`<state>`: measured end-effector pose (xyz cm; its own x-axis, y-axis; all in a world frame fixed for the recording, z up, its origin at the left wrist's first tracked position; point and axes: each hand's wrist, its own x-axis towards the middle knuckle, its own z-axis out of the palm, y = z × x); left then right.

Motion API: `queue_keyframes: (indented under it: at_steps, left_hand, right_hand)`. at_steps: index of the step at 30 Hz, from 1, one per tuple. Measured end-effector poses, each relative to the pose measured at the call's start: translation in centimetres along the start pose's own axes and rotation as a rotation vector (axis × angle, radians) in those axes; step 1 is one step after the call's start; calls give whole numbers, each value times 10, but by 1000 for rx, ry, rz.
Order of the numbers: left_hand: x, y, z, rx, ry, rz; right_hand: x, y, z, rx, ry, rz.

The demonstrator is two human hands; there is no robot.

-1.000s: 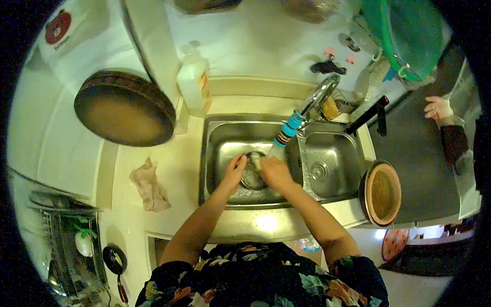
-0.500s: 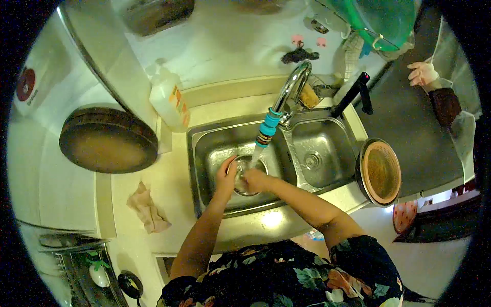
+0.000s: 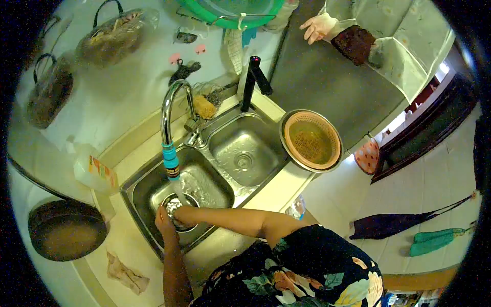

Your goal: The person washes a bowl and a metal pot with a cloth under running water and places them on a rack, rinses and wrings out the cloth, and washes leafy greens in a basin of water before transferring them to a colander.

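Observation:
A round metal bowl [image 3: 192, 225] sits in the left basin of the steel sink [image 3: 215, 190], under water running from the faucet [image 3: 166, 115] with its blue filter. My left hand [image 3: 165, 223] is closed on the bowl's left rim. Inside the bowl, under the stream, is my right hand [image 3: 185, 215], its fingers hidden by the water and the hand itself. Whether it holds anything does not show.
A peach strainer in a metal bowl [image 3: 312, 140] stands right of the sink. Behind are a yellow sponge [image 3: 204, 107] and a black tap [image 3: 250, 84]. On the left are a white jug [image 3: 94, 171], a round dark pan [image 3: 66, 230] and a crumpled cloth [image 3: 125, 273].
The view has swung to the right, so the sink and bowl now appear further left and tilted. Both hands stay at the bowl, with the water still running.

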<state>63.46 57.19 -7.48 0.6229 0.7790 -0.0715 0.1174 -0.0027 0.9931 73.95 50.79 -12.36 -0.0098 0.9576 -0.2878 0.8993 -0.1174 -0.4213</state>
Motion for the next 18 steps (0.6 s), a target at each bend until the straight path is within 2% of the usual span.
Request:
queue_keyframes:
  at_steps: [2,3,4,5,6,7,9,10,12,15,18]
  left_hand:
    - [-10,1,9,-330,57,-233]
    - [-12,-4,11,-499,87,-332]
    - [-11,-10,12,-502,59,-292]
    - [-12,-12,14,-506,32,-251]
    - [-1,-47,12,-356,38,-228]
    - [3,-63,6,-209,47,-215]
    - [-13,-10,17,-286,193,-223]
    - [-14,15,15,-186,124,-211]
    - [-20,56,12,10,-40,-196]
    - [-18,75,14,116,-76,-153]
    - [-3,54,10,333,-146,-54]
  right_hand:
    - [4,-8,1,337,340,-19]
    - [-7,-19,-20,524,396,68]
    - [-22,-25,-41,716,436,145]
    - [-24,-20,-39,616,559,180]
    - [-24,-16,-38,520,679,203]
    - [-38,-23,-51,572,728,253]
    - [-57,-21,-63,278,876,127]
    - [-71,-25,-83,91,943,56]
    - [-72,-15,-92,-54,640,93]
    - [-72,-15,-133,-74,584,13]
    - [-69,-4,-142,-53,305,3]
